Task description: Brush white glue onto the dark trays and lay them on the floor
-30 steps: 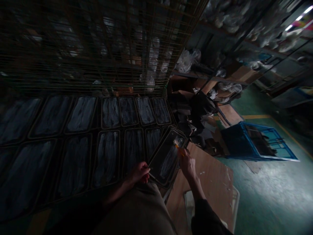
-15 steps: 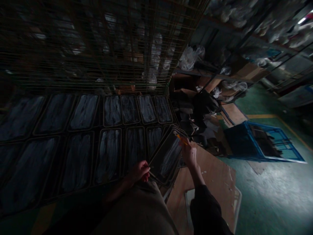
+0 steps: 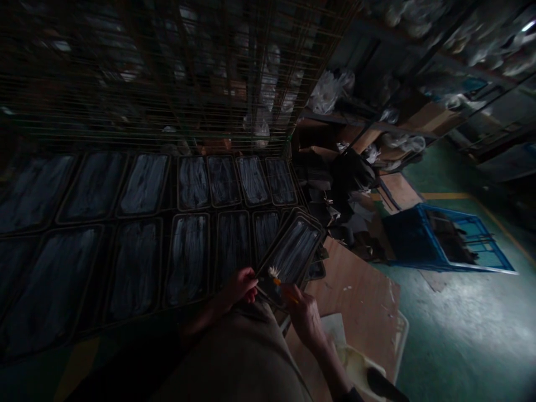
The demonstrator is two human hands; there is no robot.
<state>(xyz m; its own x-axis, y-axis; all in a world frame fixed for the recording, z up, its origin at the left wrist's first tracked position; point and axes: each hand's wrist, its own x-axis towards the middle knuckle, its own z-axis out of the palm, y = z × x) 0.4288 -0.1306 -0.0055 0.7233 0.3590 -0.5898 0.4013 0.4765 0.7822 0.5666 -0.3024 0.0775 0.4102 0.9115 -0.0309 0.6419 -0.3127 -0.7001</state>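
Note:
My left hand [image 3: 243, 285] pinches the near left corner of a dark rectangular panel [image 3: 298, 245] with rounded corners. The panel is tilted, and whitish streaks run along its face. In my right hand [image 3: 305, 314] is a brush [image 3: 274, 273] with an orange handle and pale bristles. Those bristles are over the near end of the panel; whether they touch it I cannot tell. Other panels seem to lie under its edges. To the left, several similar streaked panels [image 3: 190, 254] lie in two rows.
A wooden board [image 3: 364, 290] lies at my right, with a pale yellowish container [image 3: 355, 360] near my forearm. Beyond it stands a blue crate [image 3: 412, 237] with dark pieces inside. Wire mesh [image 3: 201, 106] rises behind the rows; shelves with plastic bags [image 3: 326, 92] stand back right.
My right hand and the brush have moved from the panel's far edge down toward its near end. More of the panel's face now shows whitish streaks. My left hand stays at the corner.

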